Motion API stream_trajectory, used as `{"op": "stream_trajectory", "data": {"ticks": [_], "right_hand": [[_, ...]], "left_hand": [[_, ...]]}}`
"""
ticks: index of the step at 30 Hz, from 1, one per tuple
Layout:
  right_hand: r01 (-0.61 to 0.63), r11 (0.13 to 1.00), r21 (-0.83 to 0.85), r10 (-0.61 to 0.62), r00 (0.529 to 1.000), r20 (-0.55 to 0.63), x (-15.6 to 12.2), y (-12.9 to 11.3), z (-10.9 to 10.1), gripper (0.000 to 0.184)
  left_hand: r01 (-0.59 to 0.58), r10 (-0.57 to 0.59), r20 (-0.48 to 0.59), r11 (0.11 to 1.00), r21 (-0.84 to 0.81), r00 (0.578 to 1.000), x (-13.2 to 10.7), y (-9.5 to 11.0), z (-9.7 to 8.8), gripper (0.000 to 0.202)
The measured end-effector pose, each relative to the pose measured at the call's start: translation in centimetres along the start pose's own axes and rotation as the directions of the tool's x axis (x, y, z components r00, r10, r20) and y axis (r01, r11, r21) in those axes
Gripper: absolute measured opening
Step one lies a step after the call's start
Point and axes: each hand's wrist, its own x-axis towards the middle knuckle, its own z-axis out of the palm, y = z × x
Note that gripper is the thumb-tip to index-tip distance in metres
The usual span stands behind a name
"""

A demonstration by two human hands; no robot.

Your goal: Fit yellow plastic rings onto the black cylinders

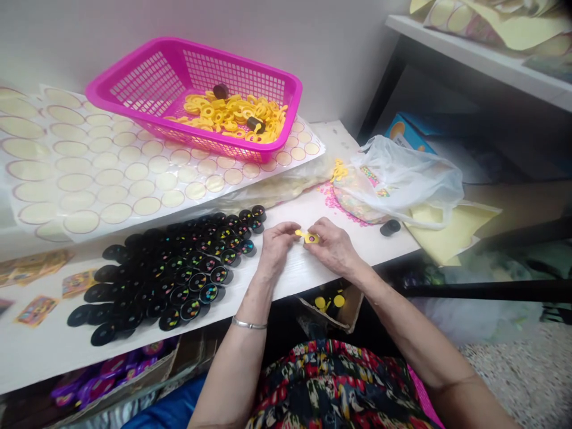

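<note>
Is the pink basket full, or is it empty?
Neither; it is partly filled. Yellow pieces lie heaped toward the right end of the pink basket, below the back rim, while its left end shows bare wall.

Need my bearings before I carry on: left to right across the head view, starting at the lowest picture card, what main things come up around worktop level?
Lowest picture card → cluster of black cups → held yellow piece → lone black cylinder → yellow sheet.
</note>
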Motion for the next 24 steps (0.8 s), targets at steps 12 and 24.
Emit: {"op": "stream_trajectory", "data": {"ticks": [12,24], "right_hand": [[0.002,0.997,0.081,0.004,0.997,-0.079,-0.2,0.6,0.6,0.004],[-0.262,0.674,0.691,0.385,0.923,-0.026,-0.5,1.5,2.5,0.024]], "left_hand": [[0.075,-0.07,0.058,0.993,-0.093,0.996,-0.7,0.5,1.2,0.024],[0.047,-0.041,0.116,0.998,-0.051,0.992,-0.6,0.5,1.7,0.026]]}}
